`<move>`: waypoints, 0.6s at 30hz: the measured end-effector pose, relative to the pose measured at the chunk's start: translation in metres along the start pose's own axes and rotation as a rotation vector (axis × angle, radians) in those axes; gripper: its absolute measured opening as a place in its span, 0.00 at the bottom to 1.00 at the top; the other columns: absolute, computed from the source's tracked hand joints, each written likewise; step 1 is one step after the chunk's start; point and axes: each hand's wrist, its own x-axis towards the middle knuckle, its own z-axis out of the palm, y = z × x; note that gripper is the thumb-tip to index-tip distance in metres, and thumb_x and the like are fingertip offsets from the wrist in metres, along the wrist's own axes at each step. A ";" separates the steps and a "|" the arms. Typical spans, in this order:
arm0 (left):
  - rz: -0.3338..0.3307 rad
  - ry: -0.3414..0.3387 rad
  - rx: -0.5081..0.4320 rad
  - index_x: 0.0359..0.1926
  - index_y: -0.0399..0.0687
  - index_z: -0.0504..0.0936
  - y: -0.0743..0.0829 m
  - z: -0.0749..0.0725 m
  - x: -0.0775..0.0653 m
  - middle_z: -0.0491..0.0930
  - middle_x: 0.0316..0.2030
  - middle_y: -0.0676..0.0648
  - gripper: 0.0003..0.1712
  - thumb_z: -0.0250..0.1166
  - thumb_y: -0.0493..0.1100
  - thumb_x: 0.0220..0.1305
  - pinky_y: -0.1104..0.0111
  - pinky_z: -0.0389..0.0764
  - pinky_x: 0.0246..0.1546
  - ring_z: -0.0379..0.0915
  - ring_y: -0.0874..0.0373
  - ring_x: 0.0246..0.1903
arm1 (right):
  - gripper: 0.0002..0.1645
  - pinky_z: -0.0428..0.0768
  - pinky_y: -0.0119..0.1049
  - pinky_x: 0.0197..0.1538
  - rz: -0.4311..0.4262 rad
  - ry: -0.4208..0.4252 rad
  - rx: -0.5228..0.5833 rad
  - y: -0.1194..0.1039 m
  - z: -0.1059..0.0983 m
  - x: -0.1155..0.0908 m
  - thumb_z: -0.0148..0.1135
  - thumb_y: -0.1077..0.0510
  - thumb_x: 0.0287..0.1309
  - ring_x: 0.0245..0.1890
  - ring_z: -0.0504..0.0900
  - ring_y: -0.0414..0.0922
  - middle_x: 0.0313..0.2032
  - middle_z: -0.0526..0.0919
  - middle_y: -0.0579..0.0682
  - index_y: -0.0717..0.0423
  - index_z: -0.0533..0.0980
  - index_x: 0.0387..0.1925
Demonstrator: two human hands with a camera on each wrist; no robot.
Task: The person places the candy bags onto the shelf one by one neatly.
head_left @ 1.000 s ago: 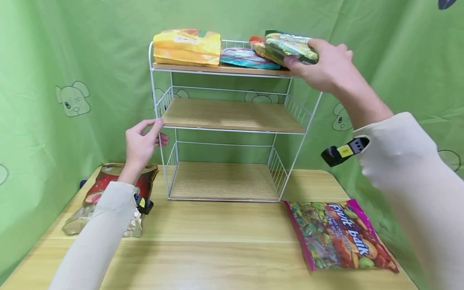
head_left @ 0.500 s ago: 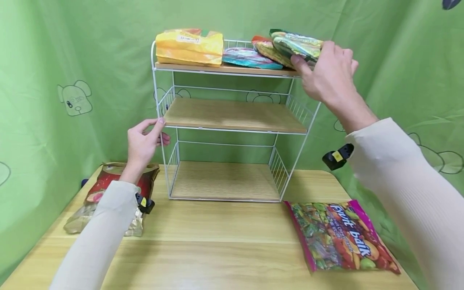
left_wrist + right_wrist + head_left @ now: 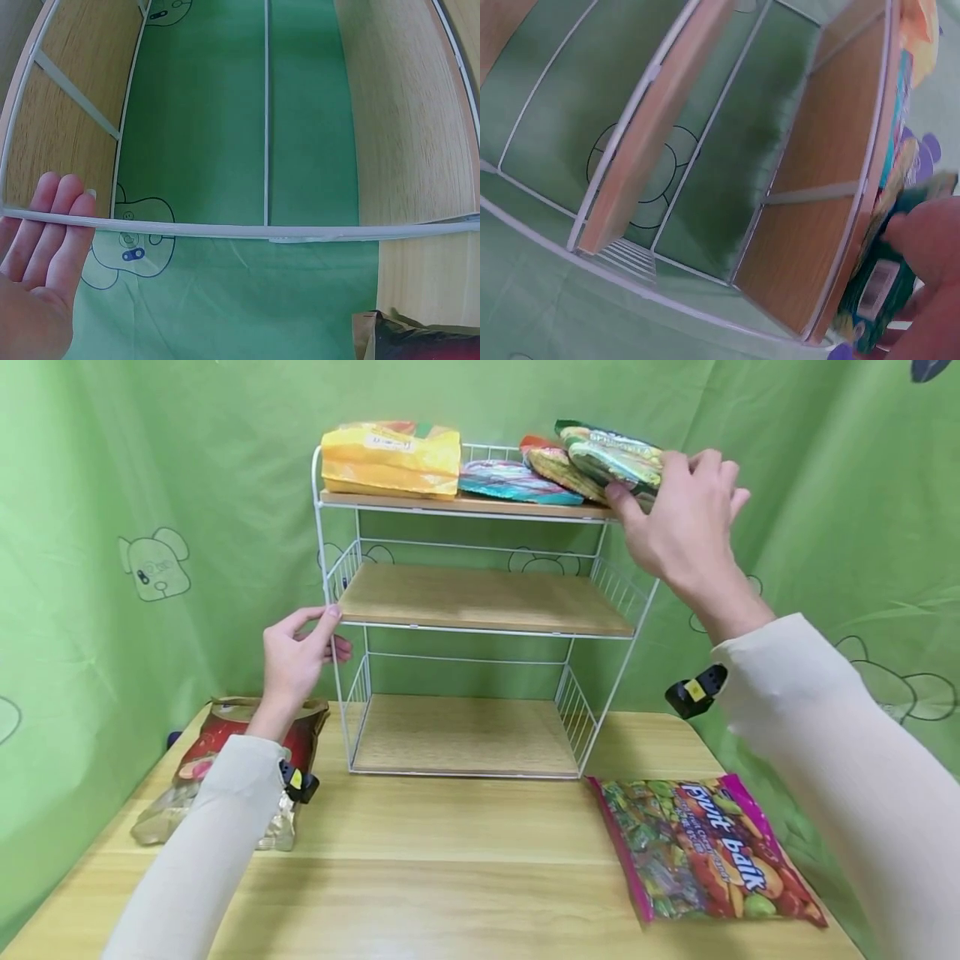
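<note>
A white wire rack [image 3: 487, 631] with three wooden shelves stands on the table. My left hand [image 3: 294, 653] holds its left front post at the middle shelf, thumb on the front edge and fingers behind the post; those fingers show past the wire in the left wrist view. On the top shelf [image 3: 480, 507], my right hand [image 3: 686, 518] grips a green snack bag [image 3: 615, 453] at its right end, thumb low in front. The green bag leans over an orange-and-gold bag [image 3: 558, 470]. Left of these lie a flat teal bag [image 3: 517, 482] and a plump yellow bag [image 3: 390, 456].
A pink-edged bag of fruit candy [image 3: 705, 847] lies at the table's right front. A red and gold bag [image 3: 225, 735] lies at the left, partly behind my left forearm. Green cloth [image 3: 247, 468] hangs behind and at both sides.
My right hand has shifted slightly right and down around the green bag's end, its wrist now lower. My left hand has kept its hold on the rack.
</note>
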 end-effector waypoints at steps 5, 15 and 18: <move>0.001 0.001 -0.005 0.53 0.37 0.83 -0.001 0.000 0.000 0.87 0.23 0.44 0.23 0.68 0.51 0.69 0.66 0.92 0.35 0.86 0.55 0.22 | 0.31 0.55 0.52 0.76 -0.131 0.121 0.049 -0.004 0.011 -0.011 0.44 0.50 0.77 0.69 0.62 0.61 0.69 0.66 0.66 0.58 0.58 0.75; 0.008 -0.002 -0.013 0.53 0.36 0.83 -0.002 0.000 0.001 0.87 0.23 0.43 0.23 0.68 0.51 0.69 0.66 0.92 0.34 0.86 0.55 0.22 | 0.22 0.71 0.59 0.66 -0.297 0.279 0.075 0.002 0.024 -0.007 0.40 0.61 0.76 0.54 0.74 0.66 0.56 0.79 0.71 0.56 0.69 0.66; 0.006 -0.001 -0.013 0.54 0.36 0.83 -0.001 0.000 0.000 0.87 0.23 0.44 0.23 0.68 0.51 0.69 0.66 0.92 0.34 0.86 0.55 0.22 | 0.20 0.75 0.59 0.63 -0.304 0.309 0.117 0.004 0.028 0.000 0.41 0.61 0.76 0.52 0.77 0.66 0.53 0.82 0.69 0.58 0.70 0.63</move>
